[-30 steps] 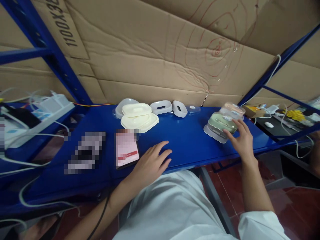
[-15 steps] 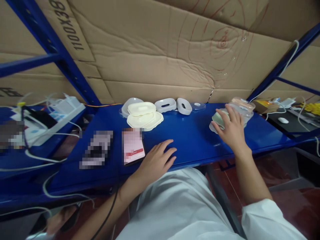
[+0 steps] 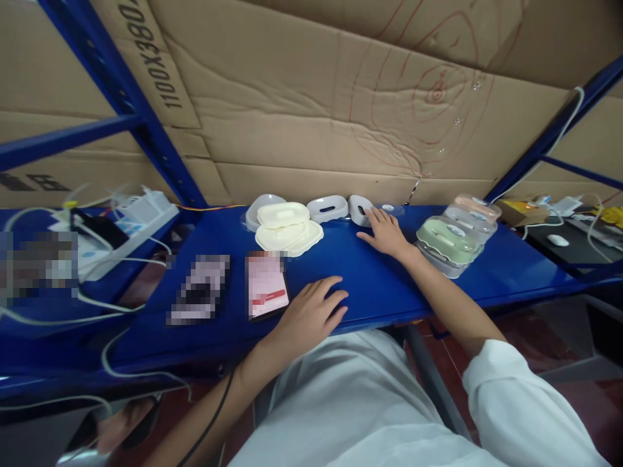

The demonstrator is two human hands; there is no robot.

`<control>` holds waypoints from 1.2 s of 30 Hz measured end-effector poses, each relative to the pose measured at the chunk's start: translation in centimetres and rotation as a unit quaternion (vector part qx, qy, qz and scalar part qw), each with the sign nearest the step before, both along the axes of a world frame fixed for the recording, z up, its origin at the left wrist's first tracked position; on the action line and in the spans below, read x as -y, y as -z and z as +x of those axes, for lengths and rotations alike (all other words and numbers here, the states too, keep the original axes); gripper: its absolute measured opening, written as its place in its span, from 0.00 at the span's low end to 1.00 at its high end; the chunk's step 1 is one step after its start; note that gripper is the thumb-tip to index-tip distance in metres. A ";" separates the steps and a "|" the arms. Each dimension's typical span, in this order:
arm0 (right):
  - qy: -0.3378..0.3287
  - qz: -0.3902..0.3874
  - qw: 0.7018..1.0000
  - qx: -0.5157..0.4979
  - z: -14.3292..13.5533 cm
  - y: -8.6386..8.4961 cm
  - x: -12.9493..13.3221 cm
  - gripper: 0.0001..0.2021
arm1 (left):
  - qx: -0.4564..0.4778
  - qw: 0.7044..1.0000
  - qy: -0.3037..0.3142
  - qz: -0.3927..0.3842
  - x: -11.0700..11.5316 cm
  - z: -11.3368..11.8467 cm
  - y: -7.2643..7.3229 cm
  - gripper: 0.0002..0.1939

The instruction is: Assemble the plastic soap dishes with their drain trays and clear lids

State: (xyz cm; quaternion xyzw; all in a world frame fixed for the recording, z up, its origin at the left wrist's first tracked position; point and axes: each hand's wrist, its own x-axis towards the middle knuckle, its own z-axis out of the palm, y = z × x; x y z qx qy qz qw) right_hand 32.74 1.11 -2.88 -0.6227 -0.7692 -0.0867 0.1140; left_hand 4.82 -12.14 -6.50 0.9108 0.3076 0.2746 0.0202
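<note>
My left hand (image 3: 311, 314) lies on the front of the blue table with its fingers apart and nothing in it, just right of a phone (image 3: 266, 285). My right hand (image 3: 387, 232) reaches to the back, fingers spread, its fingertips at the right side of a grey oval dish with a slot (image 3: 359, 210); whether they touch is unclear. Another slotted grey dish (image 3: 327, 209) sits to its left. Further left are cream trays (image 3: 289, 235), partly over a grey dish (image 3: 263, 206). A pale green case (image 3: 445, 239) rests with clear and peach cases (image 3: 477, 206) at the right.
A second phone-like device (image 3: 199, 288) lies at the left of the blue table (image 3: 379, 295). Cardboard (image 3: 292, 97) stands behind it. Blue frame posts rise on both sides. Cables and a white power strip (image 3: 141, 240) are at the left; a white mouse (image 3: 557, 240) is at the right.
My right hand has moved left from the green case to the slotted grey dish, leaving the case uncovered. My left hand stays in place. The view has shifted slightly.
</note>
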 end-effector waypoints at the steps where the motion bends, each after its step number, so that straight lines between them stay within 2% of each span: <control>1: -0.001 -0.002 1.000 -0.021 0.0 0.3 -0.8 0.32 | -0.001 1.000 0.001 -0.002 0.0 0.0 -0.1 0.12; 3: -0.013 0.008 0.998 -0.055 0.6 0.8 -1.4 0.23 | -0.001 1.000 0.003 -0.005 0.1 0.0 -0.2 0.12; 6: -0.045 0.055 0.992 -0.109 2.0 0.7 -0.3 0.17 | 0.005 1.000 0.003 -0.010 0.1 0.0 -0.3 0.13; 9: -0.153 0.078 0.971 -0.169 2.4 -0.3 2.2 0.16 | 0.026 1.000 -0.009 -0.009 0.2 0.0 -0.4 0.16; 11: -0.229 0.052 0.953 -0.191 2.0 -0.7 4.4 0.16 | 0.048 0.998 -0.032 0.005 0.2 0.1 -0.4 0.20; 13: -0.275 0.015 0.939 -0.205 1.5 -0.7 6.5 0.16 | 0.063 0.996 -0.055 0.029 0.2 0.2 -0.5 0.24; 16: -0.298 -0.026 0.929 -0.219 1.5 -0.3 8.7 0.15 | 0.040 0.996 -0.063 0.054 0.1 0.4 -0.3 0.26; 18: -0.300 -0.029 0.927 -0.223 1.7 -0.7 8.7 0.17 | 0.011 0.997 -0.058 0.051 0.1 0.5 -0.2 0.25; 20: -0.299 -0.016 0.928 -0.224 1.4 -1.7 7.5 0.19 | -0.007 0.998 -0.057 0.039 0.0 0.5 -0.2 0.23; 23: -0.310 -0.002 0.929 -0.202 -1.0 -3.3 3.6 0.17 | -0.012 0.998 -0.056 0.023 0.0 0.5 -0.3 0.19; 27: -0.347 -0.011 0.931 -0.114 -7.5 -3.6 -3.0 0.19 | -0.008 0.999 -0.018 0.030 0.2 0.2 -0.6 0.13; 30: -0.316 -0.012 0.948 -0.021 -12.2 -2.8 -6.5 0.19 | -0.008 0.999 0.021 0.029 0.3 0.1 -0.8 0.12; 33: -0.283 -0.006 0.959 0.010 -14.5 -2.6 -7.7 0.14 | -0.006 0.999 0.029 0.023 0.3 0.0 -0.8 0.12; 36: -0.278 0.017 0.960 -0.001 -13.2 -3.1 -6.5 0.14 | -0.011 0.999 0.029 0.017 0.2 0.0 -0.7 0.13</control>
